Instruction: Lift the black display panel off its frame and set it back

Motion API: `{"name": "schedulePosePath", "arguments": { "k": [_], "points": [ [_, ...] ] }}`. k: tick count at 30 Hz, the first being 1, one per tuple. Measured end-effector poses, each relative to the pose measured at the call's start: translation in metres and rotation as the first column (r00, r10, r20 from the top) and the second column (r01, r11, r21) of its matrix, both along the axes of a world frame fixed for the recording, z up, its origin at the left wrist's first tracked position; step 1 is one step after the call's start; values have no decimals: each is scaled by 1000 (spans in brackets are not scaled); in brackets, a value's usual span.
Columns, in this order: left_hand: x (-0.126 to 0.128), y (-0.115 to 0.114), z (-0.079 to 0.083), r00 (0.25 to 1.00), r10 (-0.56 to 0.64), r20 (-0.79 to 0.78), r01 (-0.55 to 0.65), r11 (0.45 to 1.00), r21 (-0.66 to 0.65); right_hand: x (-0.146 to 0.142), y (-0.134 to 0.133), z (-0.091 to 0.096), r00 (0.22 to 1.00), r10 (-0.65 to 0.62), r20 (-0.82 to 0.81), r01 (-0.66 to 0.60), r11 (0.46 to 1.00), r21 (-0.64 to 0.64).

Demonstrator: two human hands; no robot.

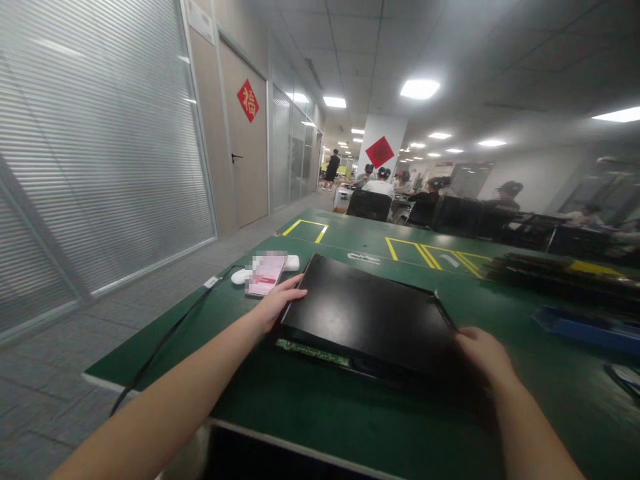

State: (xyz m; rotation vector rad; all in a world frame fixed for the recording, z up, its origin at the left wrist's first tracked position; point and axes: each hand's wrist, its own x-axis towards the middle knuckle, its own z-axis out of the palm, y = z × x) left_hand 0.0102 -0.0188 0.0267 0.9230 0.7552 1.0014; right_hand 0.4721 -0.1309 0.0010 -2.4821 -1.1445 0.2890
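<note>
A flat black rectangular panel [365, 313] is held between my two hands over the green table, tilted with its near edge lower. A strip of green circuit board [313, 351] shows under that near edge. My left hand [280, 300] grips the panel's left edge, thumb lying on top and the other fingers partly hidden. At the right edge, my right hand [484, 352] is closed on the panel, its fingertips mostly out of sight. Just left of my left hand, a phone [267, 275] with a lit screen rests against white items.
The green table [165, 353] carries yellow tape outlines [407, 248] toward the back. Stacked dark parts [545, 273] and a blue tray [585, 330] lie at the right. A black cable [167, 333] hangs over the left edge. Several people sit farther back.
</note>
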Motion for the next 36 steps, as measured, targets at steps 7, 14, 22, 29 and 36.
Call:
{"name": "schedulePosePath", "arguments": {
  "k": [7, 14, 22, 29, 36],
  "points": [
    [2, -7, 7, 1000, -2, -14, 1, 1000, -18, -3, 0, 0, 1000, 7, -28, -5, 999, 42],
    [0, -5, 4, 1000, 5, -9, -5, 1000, -4, -4, 0, 1, 1000, -5, -15, 6, 998, 58],
    [-2, 4, -9, 1000, 17, -26, -16, 999, 31, -5, -1, 7, 1000, 6, -8, -6, 1000, 13],
    [-1, 2, -6, 999, -1, -40, 3, 998, 56, 1, 1, 0, 1000, 23, -10, -23, 999, 35],
    [-1, 0, -2, 998, -21, -51, 27, 993, 116, 6, 3, -5, 1000, 10, -22, -10, 1000, 29]
  ]
}}
